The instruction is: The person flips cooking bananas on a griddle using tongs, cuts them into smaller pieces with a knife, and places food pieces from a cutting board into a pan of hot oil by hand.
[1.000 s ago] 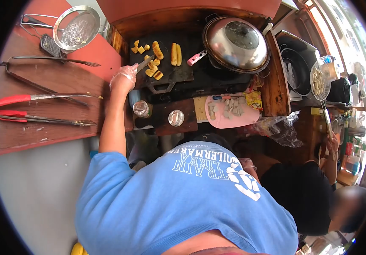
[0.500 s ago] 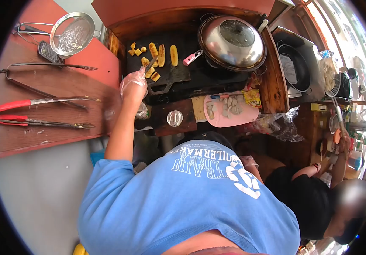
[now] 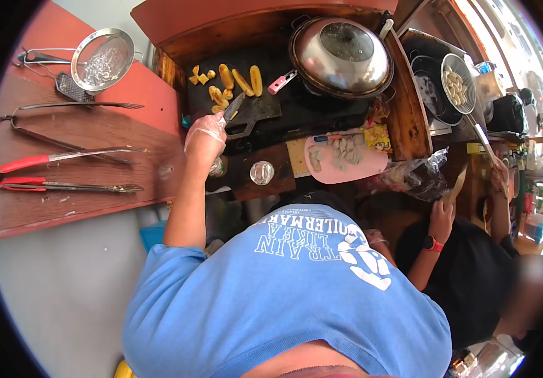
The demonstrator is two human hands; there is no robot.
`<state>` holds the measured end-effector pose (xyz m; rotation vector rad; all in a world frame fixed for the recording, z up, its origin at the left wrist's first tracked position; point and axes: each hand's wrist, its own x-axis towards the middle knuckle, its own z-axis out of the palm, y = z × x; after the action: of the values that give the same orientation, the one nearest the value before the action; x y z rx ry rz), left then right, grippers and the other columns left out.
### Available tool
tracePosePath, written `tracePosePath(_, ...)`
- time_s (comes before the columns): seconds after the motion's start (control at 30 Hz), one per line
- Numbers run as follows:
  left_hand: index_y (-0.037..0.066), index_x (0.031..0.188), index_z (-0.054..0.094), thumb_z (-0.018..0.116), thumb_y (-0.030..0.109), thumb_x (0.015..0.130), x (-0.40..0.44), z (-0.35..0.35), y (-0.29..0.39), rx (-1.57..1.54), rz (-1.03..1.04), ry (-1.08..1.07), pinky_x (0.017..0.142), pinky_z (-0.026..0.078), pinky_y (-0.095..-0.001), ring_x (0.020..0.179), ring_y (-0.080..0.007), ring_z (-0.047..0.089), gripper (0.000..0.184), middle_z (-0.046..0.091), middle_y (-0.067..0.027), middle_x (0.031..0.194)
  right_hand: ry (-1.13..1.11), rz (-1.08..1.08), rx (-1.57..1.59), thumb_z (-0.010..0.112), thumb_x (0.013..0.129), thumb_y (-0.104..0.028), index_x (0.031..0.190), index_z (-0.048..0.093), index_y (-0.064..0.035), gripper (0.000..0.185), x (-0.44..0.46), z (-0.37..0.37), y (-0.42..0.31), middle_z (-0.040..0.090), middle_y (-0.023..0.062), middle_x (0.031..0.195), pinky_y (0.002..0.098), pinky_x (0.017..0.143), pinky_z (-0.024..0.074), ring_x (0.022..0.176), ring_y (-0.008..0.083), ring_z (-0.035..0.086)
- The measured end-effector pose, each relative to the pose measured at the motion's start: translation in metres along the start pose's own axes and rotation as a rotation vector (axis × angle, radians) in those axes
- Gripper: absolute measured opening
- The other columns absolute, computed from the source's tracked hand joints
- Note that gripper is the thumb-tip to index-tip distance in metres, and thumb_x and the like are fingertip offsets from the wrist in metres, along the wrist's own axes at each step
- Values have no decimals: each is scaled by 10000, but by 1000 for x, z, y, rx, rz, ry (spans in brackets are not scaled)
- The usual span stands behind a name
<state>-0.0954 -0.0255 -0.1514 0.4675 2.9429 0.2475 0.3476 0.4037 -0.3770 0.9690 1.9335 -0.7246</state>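
My left hand (image 3: 205, 133), in a clear plastic glove, is closed around a knife (image 3: 234, 108) whose dark blade points up and right. The blade is beside cut yellow banana pieces (image 3: 218, 96) on a black griddle (image 3: 271, 129); I cannot tell whether it touches them. Longer banana halves (image 3: 256, 80) and small chunks (image 3: 203, 78) lie farther back. Just right of the knife, a flat metal scraper (image 3: 262, 109) rests on the griddle. My right hand (image 3: 377, 239), also gloved, is low beside my shirt, its fingers mostly hidden.
A lidded pan (image 3: 341, 57) stands right of the bananas. In front is a pink board (image 3: 347, 165) with pale pieces, beside a glass (image 3: 262, 172). Tongs (image 3: 70, 157) and a strainer (image 3: 102, 60) lie left. At right a co-worker holds a skimmer (image 3: 459, 85) of food near a wok.
My left hand and the knife have shifted slightly right and down. Some banana pieces lie differently. The co-worker's skimmer has swung left, and their other hand has come up with a flat light-brown tool.
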Motion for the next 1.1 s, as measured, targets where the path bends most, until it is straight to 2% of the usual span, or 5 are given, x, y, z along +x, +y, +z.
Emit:
tracePosePath(0.33,199,1278,673,560,239,977,-37,26,-22,-179,-222,36,820,533,-501,945,-417,667,324,693,-224,1029,60,-264,-175,531,932,-301,1123,737,-139,324,59,40,69,678,158,1233,437,969,513,1160,353,634)
tracePosePath(0.5,200,1287,667,527,235,983,-22,38,-12,-131,-197,81,800,528,-522,925,-427,670,336,696,-229,998,7,-182,-102,542,918,-274,1172,727,-160,335,30,24,47,668,152,1255,430,996,507,1166,367,628)
tracePosePath(0.6,166,1267,674,536,211,972,-23,18,12,-127,-154,57,814,528,-513,938,-423,666,329,693,-232,995,98,-496,-297,542,911,-312,1098,754,-144,329,60,36,76,689,152,1213,431,975,512,1154,351,639)
tracePosePath(0.67,143,1244,684,558,181,956,-25,14,14,-216,-129,74,821,528,-496,940,-416,666,317,696,-222,986,95,-321,-70,542,909,-305,1061,765,-134,319,82,45,90,708,150,1173,421,954,522,1147,330,649)
tracePosePath(1.1,127,1427,544,514,75,918,7,32,24,-36,-213,64,809,548,-487,930,-406,697,513,711,-231,995,95,-161,32,575,896,-285,1098,762,-141,310,21,20,45,695,148,1212,424,959,519,1136,332,657)
